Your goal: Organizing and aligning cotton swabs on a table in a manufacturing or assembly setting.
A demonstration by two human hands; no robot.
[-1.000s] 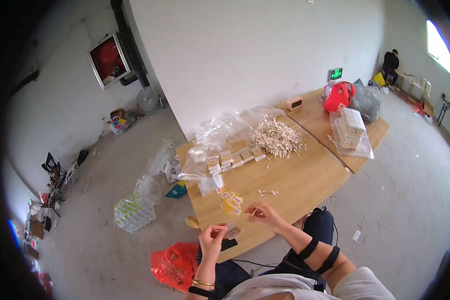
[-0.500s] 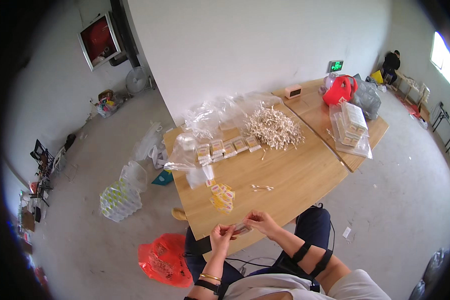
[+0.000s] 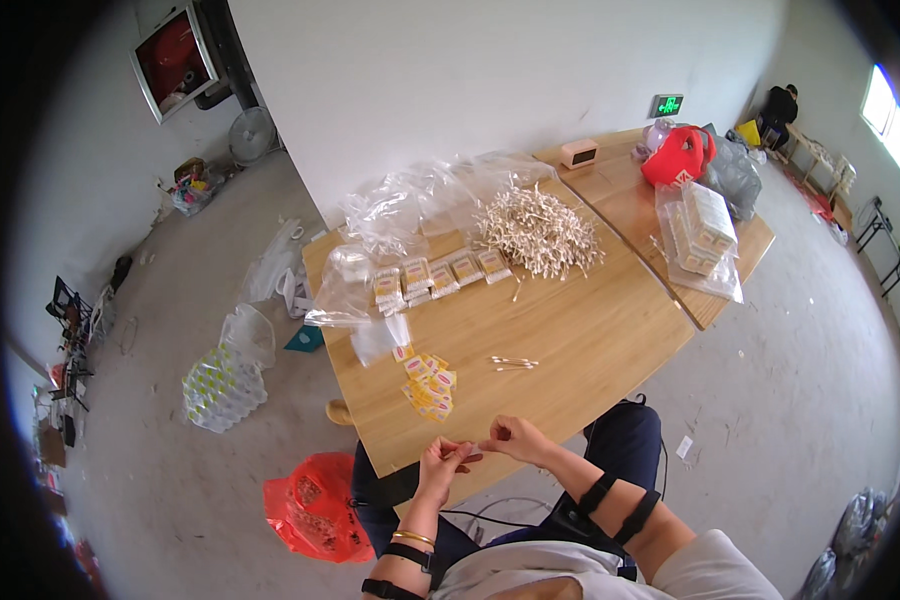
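Pinching something tiny, the left hand (image 3: 442,462) and the right hand (image 3: 513,437) meet at the near edge of the wooden table (image 3: 590,340). The fingertips of both hands are close together on a small thing between them. It is too small to tell what it is, though it may be 1 of the little packets or thin sticks from the table.

Just ahead of the hands lies a small heap of yellow packets (image 3: 428,385). Near them, 2 or 3 loose sticks (image 3: 512,362) lie on the bare wood. Farther back there is a row of small boxes (image 3: 438,277), a big pile of pale sticks (image 3: 538,230) and some crumpled clear plastic bags (image 3: 410,205).

The hands work right over the table edge and above the lap. If the pinch slips, I think the small thing could drop to the floor, close to the red bag (image 3: 315,505). A quick elbow could also push the yellow packets off the edge. The loose sticks could roll, since nothing holds them.
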